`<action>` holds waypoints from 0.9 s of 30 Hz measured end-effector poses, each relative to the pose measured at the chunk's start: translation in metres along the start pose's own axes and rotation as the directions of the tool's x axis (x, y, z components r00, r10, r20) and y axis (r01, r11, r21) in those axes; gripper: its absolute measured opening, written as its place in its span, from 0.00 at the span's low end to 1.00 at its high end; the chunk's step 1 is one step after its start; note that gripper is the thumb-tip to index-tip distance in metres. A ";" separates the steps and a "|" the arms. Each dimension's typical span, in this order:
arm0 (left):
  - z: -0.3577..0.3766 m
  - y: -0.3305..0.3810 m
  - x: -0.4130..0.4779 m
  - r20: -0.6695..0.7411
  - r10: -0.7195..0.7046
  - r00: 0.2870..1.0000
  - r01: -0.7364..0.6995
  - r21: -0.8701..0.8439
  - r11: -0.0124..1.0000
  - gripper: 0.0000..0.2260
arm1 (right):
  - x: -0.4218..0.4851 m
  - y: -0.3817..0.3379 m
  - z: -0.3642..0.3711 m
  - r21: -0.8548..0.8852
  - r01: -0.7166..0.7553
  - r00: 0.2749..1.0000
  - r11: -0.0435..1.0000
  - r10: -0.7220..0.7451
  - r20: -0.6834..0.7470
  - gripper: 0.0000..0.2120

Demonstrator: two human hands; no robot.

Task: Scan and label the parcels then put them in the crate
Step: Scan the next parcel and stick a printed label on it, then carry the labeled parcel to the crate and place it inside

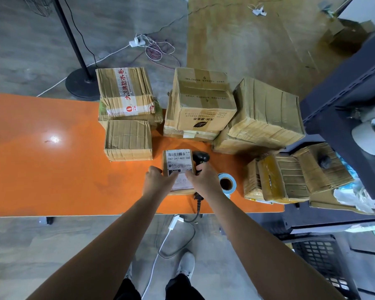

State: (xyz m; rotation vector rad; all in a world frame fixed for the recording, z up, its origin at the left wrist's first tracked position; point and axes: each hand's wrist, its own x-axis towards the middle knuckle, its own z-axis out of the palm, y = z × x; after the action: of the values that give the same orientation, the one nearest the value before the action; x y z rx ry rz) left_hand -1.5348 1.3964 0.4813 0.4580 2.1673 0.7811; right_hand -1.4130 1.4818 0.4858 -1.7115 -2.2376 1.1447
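A small cardboard parcel [178,161] with a white shipping label on top lies near the front of the orange table [52,165]. My left hand [158,180] rests on its left side and my right hand [204,176] on its right side, fingers pressing on the label. A black handheld scanner [200,158] lies just behind my right hand, its cable hanging off the table's front edge. A roll of white labels [226,184] stands to the right of the parcel. A dark plastic crate [320,258] sits on the floor at the lower right.
Several taped cardboard parcels are stacked along the back of the table [128,98], [201,105], [266,113], and more lie at its right end [290,176]. A dark metal shelf [344,100] stands on the right. A lamp stand base [82,83] and cables are on the floor behind.
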 end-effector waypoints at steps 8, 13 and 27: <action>0.005 0.006 -0.004 0.007 -0.068 0.998 0.069 -0.116 0.991 0.21 | 0.006 0.000 -0.001 0.020 -0.015 0.998 1.000 0.014 0.059 0.20; -0.003 0.000 -0.024 0.100 0.007 0.995 0.028 -0.341 0.940 0.19 | -0.007 0.005 -0.019 0.236 -0.028 0.973 0.971 -0.028 0.230 0.15; -0.029 0.012 -0.080 0.056 0.093 0.994 -0.053 -0.495 0.867 0.22 | -0.049 -0.016 -0.047 0.547 -0.141 0.980 0.825 0.037 0.196 0.13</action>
State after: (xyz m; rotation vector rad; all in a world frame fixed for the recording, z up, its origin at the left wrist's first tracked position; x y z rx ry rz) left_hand -1.5054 1.3508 0.5481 0.2964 1.7919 1.2933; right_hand -1.3844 1.4616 0.5461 -1.5145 -1.6492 1.8149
